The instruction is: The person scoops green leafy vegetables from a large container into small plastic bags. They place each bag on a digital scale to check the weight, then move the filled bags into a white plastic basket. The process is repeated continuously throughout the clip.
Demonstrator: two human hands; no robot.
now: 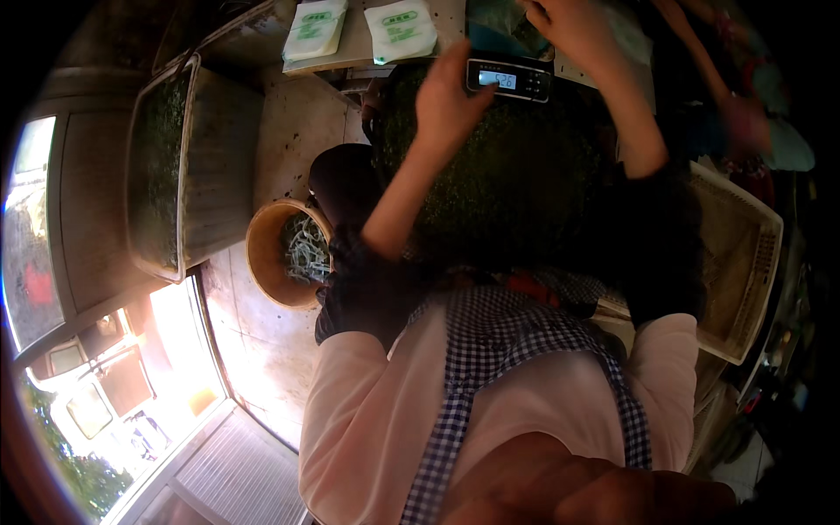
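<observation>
My left hand [453, 98] is blurred beside the left end of a digital scale [508, 80], thumb apart from the fingers and nothing visible in it. The scale's lit display faces me. On the scale's blue platform lies a clear plastic bag [499, 18], its contents hard to make out. My right hand [572, 29] reaches over the bag's right side with curled fingers at the top edge of the picture; whether it grips the plastic cannot be told. Below both hands spreads a large heap of dark green, fine leafy material [499, 164], partly in shadow.
Two stacks of printed white packets [315, 27] lie on the tabletop [453, 20]. A round tan bucket [262, 262] holding pale strips stands on the floor at left, near a large bin [220, 164]. A plastic crate [735, 262] is at right. Another person's arm [699, 56] shows upper right.
</observation>
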